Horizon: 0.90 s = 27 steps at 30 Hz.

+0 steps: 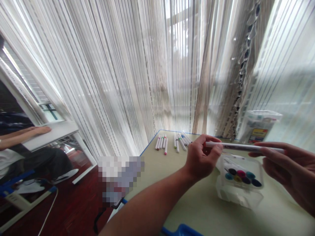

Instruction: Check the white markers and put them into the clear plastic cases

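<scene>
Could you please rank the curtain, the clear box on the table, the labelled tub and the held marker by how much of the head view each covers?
1. Curtain
2. Clear box
3. Labelled tub
4. Held marker, thin and partly covered
The box looks nearer than the tub, so their true order is unsure.

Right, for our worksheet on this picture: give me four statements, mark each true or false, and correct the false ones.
1. The left hand and right hand hold one slim white marker. True.
2. The loose white markers lie in one group. False: two groups show.
3. The round ends in the transparent plastic case share one colour. False: pink, yellow, blue-green and dark ones show.
4. The pale green table has a blue edge. True.
</scene>
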{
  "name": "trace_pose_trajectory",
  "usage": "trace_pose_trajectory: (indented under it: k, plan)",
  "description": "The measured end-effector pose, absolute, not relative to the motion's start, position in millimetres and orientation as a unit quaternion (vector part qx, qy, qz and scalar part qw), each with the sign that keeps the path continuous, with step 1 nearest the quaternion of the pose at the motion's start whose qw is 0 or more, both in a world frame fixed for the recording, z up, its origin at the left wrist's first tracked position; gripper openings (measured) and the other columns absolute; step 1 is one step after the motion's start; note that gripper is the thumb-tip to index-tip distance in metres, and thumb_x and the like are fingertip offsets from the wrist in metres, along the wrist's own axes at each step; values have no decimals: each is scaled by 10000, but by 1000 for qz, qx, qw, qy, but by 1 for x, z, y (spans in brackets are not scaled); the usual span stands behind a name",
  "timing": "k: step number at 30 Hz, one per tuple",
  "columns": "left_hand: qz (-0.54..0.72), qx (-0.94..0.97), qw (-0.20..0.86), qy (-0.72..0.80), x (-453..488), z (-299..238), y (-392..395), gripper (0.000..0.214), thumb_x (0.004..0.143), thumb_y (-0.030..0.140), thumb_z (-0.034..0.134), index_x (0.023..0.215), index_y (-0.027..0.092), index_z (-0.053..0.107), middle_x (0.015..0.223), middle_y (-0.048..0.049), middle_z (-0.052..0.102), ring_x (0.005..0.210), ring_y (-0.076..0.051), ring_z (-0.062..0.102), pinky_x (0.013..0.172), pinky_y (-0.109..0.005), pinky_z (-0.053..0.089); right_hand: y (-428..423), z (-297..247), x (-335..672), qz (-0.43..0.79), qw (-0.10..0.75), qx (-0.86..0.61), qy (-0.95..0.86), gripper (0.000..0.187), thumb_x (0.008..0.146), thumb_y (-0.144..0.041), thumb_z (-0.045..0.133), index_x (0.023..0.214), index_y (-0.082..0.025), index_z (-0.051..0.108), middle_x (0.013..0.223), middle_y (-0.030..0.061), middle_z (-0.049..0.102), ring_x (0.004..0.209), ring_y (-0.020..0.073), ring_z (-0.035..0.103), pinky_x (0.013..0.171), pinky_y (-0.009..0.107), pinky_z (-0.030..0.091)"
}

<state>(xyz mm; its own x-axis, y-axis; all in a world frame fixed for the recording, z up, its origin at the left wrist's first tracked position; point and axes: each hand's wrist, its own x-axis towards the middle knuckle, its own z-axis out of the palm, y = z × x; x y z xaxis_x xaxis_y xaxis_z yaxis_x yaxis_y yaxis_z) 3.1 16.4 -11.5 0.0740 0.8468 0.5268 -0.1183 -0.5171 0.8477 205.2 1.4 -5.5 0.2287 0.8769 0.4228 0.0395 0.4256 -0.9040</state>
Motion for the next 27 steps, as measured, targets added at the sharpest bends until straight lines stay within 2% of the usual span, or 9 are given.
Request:
trace_pose_trajectory:
  k: [3,7,13,20,27]
  plan:
    - [612,619,402,284,3,-11,16,304,855,422,684,941,132,649,682,10,567,539,-63,459,483,-178,367,1,-4,206,406,650,-439,-469,233,657,-410,881,830,-274,807,677,98,687,474,148,525,328,258,309]
    - [610,618,403,290,2,-10,15,321,869,443,663,953,133,653,666,11,544,545,-72,448,484,-184,363,0,-3,205,422,654,-439,-448,255,635,-416,883,815,-251,808,671,109,683,462,148,502,326,267,303]
    - [583,620,419,316,1,-11,14,330,900,433,615,1032,134,661,618,31,510,514,-78,422,487,-187,371,1,-5,202,417,669,-437,-433,408,486,-446,927,812,-238,797,645,65,670,439,100,430,313,211,282]
    - [583,619,423,313,0,-12,14,307,912,410,597,1034,138,667,615,29,498,511,-80,416,487,-190,363,5,-16,209,397,650,-447,-470,448,546,-442,924,925,-241,795,741,71,698,497,99,464,336,190,303]
    - [585,631,400,315,0,-12,15,296,915,401,586,1019,138,671,607,28,502,516,-84,422,495,-196,363,3,-13,205,379,656,-446,-477,394,575,-457,908,880,-231,804,747,104,703,490,109,475,339,213,305]
